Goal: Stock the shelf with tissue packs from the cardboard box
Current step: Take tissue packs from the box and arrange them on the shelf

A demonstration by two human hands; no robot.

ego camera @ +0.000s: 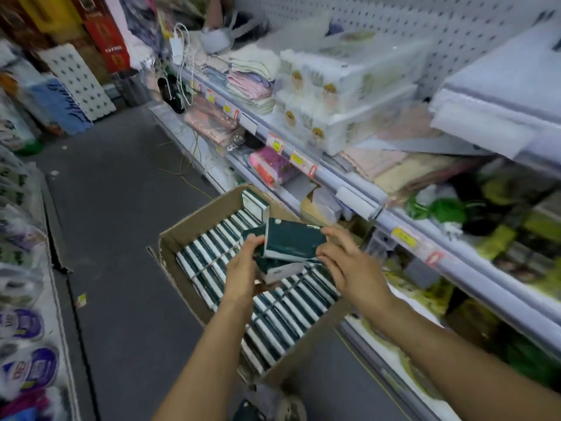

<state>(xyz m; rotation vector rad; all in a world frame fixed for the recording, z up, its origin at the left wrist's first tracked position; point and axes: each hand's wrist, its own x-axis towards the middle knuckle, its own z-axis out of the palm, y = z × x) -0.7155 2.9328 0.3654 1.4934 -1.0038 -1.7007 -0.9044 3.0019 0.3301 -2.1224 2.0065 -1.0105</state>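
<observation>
An open cardboard box (194, 221) stands on the aisle floor beside the shelf, filled with rows of dark green and white tissue packs (282, 311). Above the box I hold a small stack of these packs (293, 240) between both hands. My left hand (244, 270) grips the stack's left side, fingers curled around the lower packs. My right hand (346, 259) grips the right side of the top pack. The shelf (358, 194) runs along the right, its middle level carrying white tissue bundles (328, 98).
Folded towels (252, 83) and cloth packs fill the shelf further back. Green items (449, 208) lie on the lower level to the right. Price tags (299, 159) line the shelf edge. Packaged goods (27, 360) stand on the left rack. Grey floor (121, 208) lies between.
</observation>
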